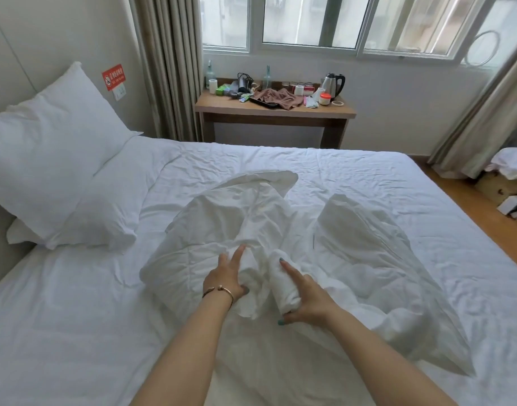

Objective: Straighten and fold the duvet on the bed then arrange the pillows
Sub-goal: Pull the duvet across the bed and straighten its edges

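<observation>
Duvet (251,218) bunched mid-bed, two pillows (55,159) stacked at the headboard. Left hand (226,276) pinches one fold between thumb and extended fingers; right hand (305,294) grips a rolled fold.

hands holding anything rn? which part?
Both grip the duvet at a bunched fold near its middle: right hand wraps a rolled section, left hand pinches the fold beside it.
</observation>
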